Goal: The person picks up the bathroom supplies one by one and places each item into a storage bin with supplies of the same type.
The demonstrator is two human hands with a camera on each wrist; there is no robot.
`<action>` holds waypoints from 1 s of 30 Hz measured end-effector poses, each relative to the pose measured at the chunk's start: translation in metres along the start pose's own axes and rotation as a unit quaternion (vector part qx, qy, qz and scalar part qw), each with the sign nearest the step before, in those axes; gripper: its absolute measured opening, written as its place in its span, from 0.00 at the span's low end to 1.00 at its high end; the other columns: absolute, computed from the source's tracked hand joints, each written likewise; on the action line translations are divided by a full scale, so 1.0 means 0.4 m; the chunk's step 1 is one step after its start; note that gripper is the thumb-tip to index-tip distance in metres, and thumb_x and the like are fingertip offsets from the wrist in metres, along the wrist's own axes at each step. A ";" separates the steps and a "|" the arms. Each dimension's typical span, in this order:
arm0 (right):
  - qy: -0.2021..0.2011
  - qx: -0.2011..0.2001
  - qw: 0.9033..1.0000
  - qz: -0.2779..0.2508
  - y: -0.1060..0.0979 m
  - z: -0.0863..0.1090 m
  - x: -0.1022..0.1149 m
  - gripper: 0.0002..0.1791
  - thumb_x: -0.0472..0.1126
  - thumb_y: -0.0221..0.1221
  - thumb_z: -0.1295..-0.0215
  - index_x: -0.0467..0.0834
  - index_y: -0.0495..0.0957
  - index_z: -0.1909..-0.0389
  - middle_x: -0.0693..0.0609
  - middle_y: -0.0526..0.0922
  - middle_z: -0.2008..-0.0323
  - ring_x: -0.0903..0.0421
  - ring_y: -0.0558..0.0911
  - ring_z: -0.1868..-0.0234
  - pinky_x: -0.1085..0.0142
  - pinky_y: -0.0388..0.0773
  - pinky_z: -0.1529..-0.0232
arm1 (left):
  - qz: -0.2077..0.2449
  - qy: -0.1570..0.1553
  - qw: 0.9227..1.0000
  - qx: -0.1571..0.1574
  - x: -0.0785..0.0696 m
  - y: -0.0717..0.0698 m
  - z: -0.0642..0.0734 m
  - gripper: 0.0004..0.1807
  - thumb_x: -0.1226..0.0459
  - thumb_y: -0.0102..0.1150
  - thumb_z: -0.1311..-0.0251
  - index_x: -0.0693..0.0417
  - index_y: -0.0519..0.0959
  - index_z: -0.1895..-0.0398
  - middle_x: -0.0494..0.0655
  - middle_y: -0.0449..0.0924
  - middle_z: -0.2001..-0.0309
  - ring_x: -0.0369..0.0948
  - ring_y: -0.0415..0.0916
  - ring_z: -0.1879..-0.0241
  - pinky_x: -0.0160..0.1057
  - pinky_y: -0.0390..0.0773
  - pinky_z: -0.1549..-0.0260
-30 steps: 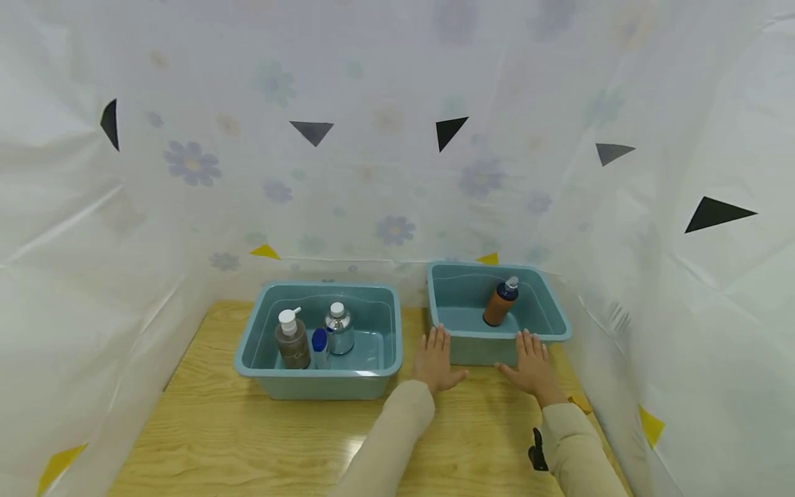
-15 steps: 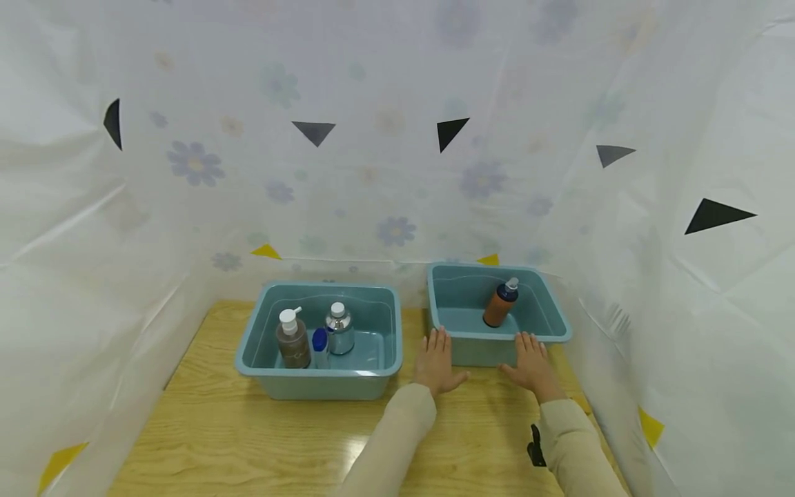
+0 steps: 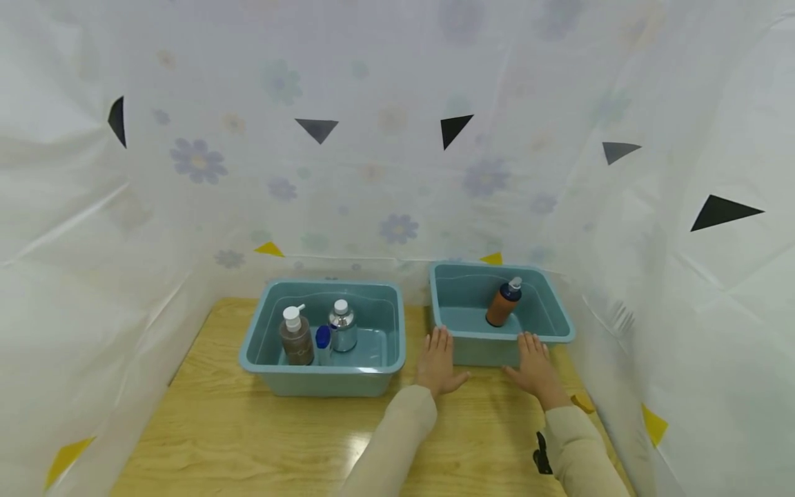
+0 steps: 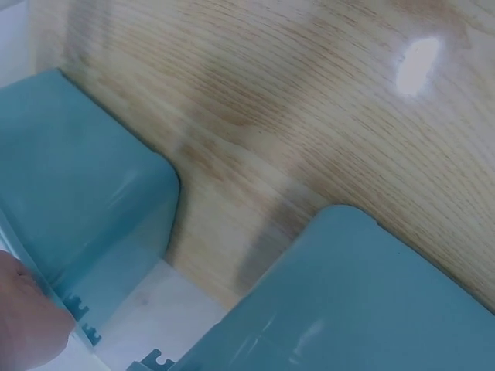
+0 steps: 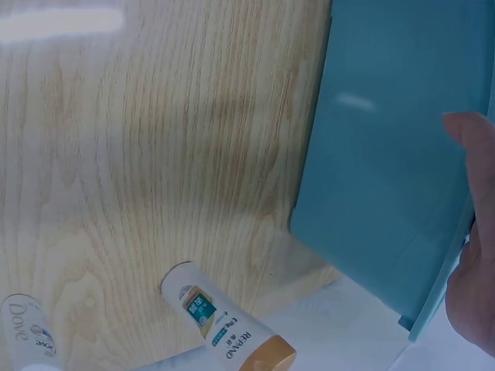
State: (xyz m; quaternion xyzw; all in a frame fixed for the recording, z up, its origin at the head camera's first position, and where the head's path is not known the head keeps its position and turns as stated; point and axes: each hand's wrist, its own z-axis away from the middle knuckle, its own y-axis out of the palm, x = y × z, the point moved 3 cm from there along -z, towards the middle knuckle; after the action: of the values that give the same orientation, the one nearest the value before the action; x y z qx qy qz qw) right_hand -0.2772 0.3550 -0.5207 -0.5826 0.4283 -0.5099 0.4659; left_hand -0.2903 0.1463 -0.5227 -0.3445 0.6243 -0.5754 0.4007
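A blue-green plastic basin stands at the back right, with an orange-brown bottle leaning inside it. My left hand lies at the basin's near left corner, fingers straight and fingertips at the rim. Further right, my right hand reaches the same front rim, its fingers also straight and the thumb spread inward. Neither hand holds anything. In the right wrist view, the right hand is partly cut off beside the basin wall. Only a bit of the left hand shows in the left wrist view.
A second basin at left contains a brown pump bottle, a clear white-capped bottle and a blue-capped container. A white orange-capped bottle and a Dove container lie on the wooden table. Plastic sheeting encloses it.
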 end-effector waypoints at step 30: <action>-0.008 -0.027 1.000 -0.009 0.006 0.041 0.006 0.42 0.44 0.58 0.40 0.23 0.52 0.35 0.23 0.52 0.35 0.28 0.53 0.34 0.36 0.51 0.37 | 0.012 0.021 1.000 0.008 0.013 0.006 0.034 0.47 0.38 0.47 0.42 0.57 0.51 0.28 0.51 0.47 0.27 0.48 0.45 0.27 0.44 0.51 0.30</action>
State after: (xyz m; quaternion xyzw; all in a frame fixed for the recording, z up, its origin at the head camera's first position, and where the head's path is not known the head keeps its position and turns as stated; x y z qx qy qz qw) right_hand -0.2608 0.3540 -0.5235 -0.6023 0.4332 -0.4979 0.4491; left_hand -0.2804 0.1361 -0.5260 -0.3217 0.6319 -0.5829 0.3968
